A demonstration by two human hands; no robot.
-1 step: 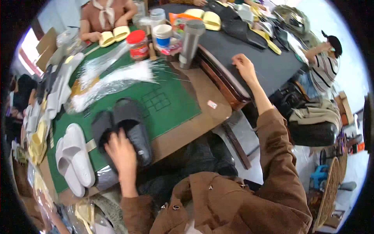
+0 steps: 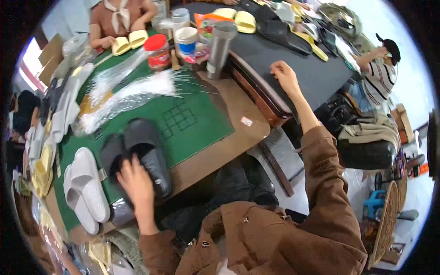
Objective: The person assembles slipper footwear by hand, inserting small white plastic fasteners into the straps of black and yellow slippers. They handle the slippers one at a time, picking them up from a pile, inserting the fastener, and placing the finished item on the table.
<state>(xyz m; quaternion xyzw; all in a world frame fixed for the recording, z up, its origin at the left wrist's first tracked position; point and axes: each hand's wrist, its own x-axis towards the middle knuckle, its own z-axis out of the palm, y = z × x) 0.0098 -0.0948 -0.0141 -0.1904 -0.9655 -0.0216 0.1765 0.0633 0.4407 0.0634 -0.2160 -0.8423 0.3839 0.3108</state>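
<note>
A pair of black slippers (image 2: 143, 136) lies side by side at the near edge of the green mat (image 2: 208, 130). My left hand (image 2: 136, 181) rests over them, its fingers spread and partly hiding the left slipper. To their left is a pair of light grey slippers (image 2: 87, 183) lying close together. My right hand (image 2: 285, 77) is held up over the dark table (image 2: 256, 52) on the right. Its fingers are curled in, and whatever they may hold is too small or hidden to tell.
Bundles of thin white strands in clear plastic (image 2: 137, 98) lie across the mat. Beyond stand a red-lidded jar (image 2: 156, 52), a white-and-blue cup (image 2: 187, 41) and a steel tumbler (image 2: 222, 50). Several slippers line the left edge. A person opposite holds yellow slippers (image 2: 129, 42).
The whole view has shifted slightly, so things sit a little farther left. My hands and the slippers keep nearly the same places relative to each other.
</note>
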